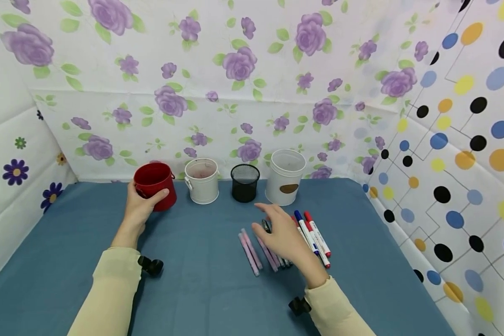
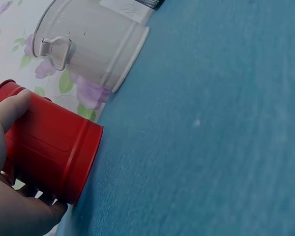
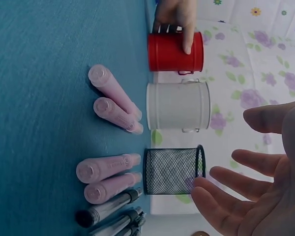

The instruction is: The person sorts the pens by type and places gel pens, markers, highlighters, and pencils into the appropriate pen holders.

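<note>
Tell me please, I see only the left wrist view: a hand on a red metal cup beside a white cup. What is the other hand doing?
Observer: The right hand hovers open, fingers spread, over a row of pens on the blue tablecloth; it holds nothing.
Operator: Which pens are there?
Observer: Four pink marker pens, some dark grey pens, and white markers with blue and red caps.
Operator: Are there more cups than my two?
Observer: Yes. Right of the small white metal bucket stand a black wire mesh pen cup and a taller white canister.
</note>
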`<state>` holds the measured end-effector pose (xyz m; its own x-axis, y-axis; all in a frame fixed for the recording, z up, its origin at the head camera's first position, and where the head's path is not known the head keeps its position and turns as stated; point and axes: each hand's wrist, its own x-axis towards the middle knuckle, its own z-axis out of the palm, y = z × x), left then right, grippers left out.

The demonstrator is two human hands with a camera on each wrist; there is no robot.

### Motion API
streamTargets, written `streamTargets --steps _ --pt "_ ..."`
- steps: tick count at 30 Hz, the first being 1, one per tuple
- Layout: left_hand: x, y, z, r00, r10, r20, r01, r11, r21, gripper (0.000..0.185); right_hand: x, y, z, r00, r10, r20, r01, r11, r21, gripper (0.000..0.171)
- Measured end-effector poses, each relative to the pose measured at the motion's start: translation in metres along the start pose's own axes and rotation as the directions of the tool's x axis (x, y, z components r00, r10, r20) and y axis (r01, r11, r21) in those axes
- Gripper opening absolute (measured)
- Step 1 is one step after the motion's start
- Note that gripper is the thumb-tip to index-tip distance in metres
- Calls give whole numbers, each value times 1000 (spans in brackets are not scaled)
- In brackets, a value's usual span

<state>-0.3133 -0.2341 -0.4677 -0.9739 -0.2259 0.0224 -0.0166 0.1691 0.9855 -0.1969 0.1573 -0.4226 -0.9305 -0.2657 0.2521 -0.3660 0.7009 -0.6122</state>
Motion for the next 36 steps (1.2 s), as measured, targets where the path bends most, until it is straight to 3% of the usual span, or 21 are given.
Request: streamTargets --steps 16,28,36 --pt "2 -12 1 1000 12 10 -12 999 -32 103 3 -2 1 1000 -9 4 9 1000 11 52" --pt "1 -9 -4 999 8 31 -7 999 -33 106 6 -4 7 1000 -6 22 6 1000 -11 50" --pt "3 -13 -7 999 3 36 -2 1000 -29 106 10 -12 16 993 3 121 4 999 -53 42"
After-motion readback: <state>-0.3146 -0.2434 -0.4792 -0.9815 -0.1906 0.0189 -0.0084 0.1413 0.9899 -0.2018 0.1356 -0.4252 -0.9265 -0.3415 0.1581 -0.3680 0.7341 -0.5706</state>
